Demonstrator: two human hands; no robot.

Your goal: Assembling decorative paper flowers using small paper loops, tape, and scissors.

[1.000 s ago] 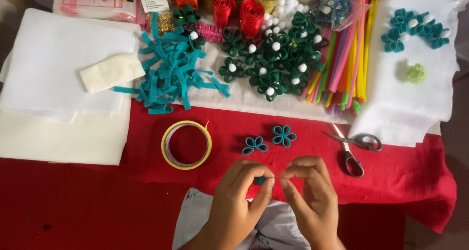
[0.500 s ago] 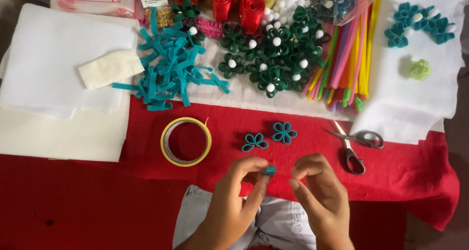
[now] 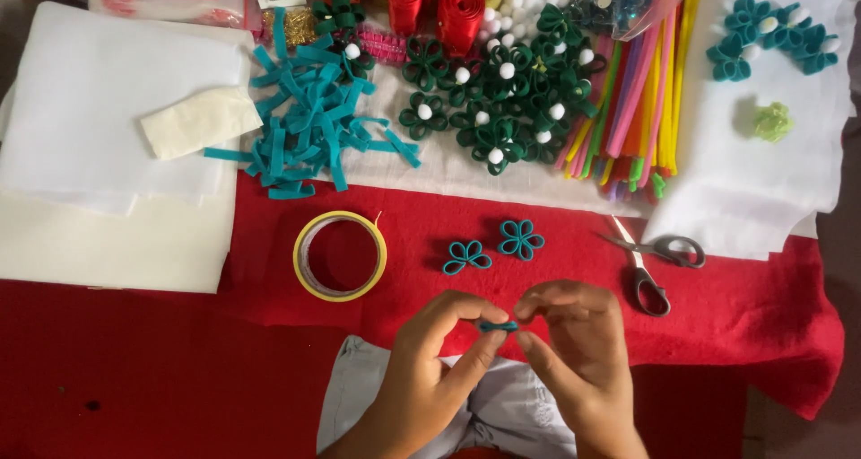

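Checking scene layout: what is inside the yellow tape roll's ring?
Inside the yellow tape roll, only bare red cloth shows. Whatever lies beneath that cloth is covered.

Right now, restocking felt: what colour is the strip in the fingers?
Teal strip, pinched between both hands; head view.

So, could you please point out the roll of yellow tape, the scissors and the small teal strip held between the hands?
roll of yellow tape [image 3: 307, 282], head view, on the lower left of its yellow ring.
scissors [image 3: 651, 290], head view, on the lower dark handle loop.
small teal strip [image 3: 498, 326], head view, on its middle between the fingertips.
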